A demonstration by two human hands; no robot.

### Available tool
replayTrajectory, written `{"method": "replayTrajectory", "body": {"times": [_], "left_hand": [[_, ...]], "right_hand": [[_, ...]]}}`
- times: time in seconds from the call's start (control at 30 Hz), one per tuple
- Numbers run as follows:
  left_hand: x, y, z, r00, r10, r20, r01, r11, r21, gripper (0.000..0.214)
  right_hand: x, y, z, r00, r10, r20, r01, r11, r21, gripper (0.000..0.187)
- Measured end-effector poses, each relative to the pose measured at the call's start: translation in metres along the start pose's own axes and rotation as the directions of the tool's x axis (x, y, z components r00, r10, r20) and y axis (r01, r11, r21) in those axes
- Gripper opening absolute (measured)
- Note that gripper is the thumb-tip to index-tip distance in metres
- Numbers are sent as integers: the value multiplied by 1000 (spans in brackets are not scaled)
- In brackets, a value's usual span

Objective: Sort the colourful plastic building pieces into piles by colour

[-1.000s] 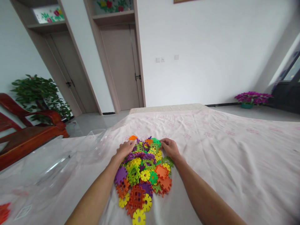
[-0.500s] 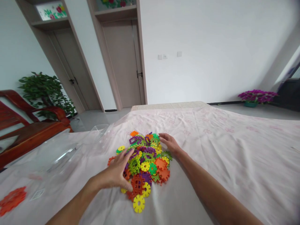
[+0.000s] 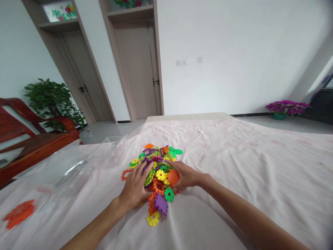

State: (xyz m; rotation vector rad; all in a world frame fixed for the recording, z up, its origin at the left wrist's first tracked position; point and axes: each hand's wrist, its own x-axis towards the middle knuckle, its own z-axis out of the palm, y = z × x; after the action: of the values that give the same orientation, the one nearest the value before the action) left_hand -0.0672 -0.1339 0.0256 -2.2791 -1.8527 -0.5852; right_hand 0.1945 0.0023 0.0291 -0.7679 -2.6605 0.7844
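Observation:
A heap of colourful plastic interlocking pieces [image 3: 158,166] lies on a pale pink sheet [image 3: 234,166] in front of me. My left hand [image 3: 135,187] presses against the near left side of the heap, fingers curved round the pieces. My right hand [image 3: 183,175] cups the near right side, fingers bent over orange and yellow pieces. Both hands squeeze the pile between them. A purple piece [image 3: 161,204], a green one [image 3: 169,194] and a yellow one [image 3: 153,219] spill out just below the hands.
A clear plastic bag [image 3: 67,166] lies on the sheet to the left, with an orange print [image 3: 19,213] near the left edge. A red wooden chair [image 3: 31,139] and a green plant [image 3: 52,100] stand at the left. Doors and purple flowers [image 3: 286,107] lie beyond.
Both hands have drawn in from the far and outer sides of the heap to its near end. The pile is now bunched tighter between them, and the pieces have shifted.

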Motion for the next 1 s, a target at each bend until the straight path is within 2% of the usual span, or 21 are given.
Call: {"method": "replayTrajectory", "body": {"times": [0.13,0.3,0.4,0.53,0.63,0.7,0.77,0.87,0.93,0.97,1.0], "left_hand": [[20,3,-1,995,84,-47,-86,995,-48,94],[44,-5,-7,993,80,-83,-96,972,-217,89],[61,-10,-8,996,6,-85,-33,945,-327,76],[91,-21,-6,984,-151,-95,88,876,-475,59],[113,-34,-7,960,-266,-86,188,844,-502,60],[119,-41,-10,950,-302,-80,228,846,-482,66],[112,-43,-17,962,-252,-107,185,886,-425,70],[80,-31,-33,991,-70,-118,30,949,-313,67],[48,-14,-43,995,95,13,-87,946,-313,67],[32,-5,-47,971,217,102,-173,928,-330,71],[16,3,-50,925,329,190,-249,903,-351,77]], "right_hand": [[11,-4,7,988,69,-140,-42,981,191,113],[24,2,5,962,216,-170,-105,860,500,90],[34,-2,-2,931,307,-197,-137,794,593,80],[57,-14,-12,930,310,-196,-74,683,727,66],[77,-12,-17,887,374,-271,-56,670,740,75],[82,-2,-19,873,378,-308,-59,708,704,89],[78,13,-20,895,315,-315,-59,785,617,99],[55,36,-18,941,176,-290,-38,905,424,111],[35,46,-15,970,86,-227,-15,954,299,120],[25,48,-14,982,44,-184,2,970,244,125],[16,48,-12,990,6,-140,21,981,194,129]]}}
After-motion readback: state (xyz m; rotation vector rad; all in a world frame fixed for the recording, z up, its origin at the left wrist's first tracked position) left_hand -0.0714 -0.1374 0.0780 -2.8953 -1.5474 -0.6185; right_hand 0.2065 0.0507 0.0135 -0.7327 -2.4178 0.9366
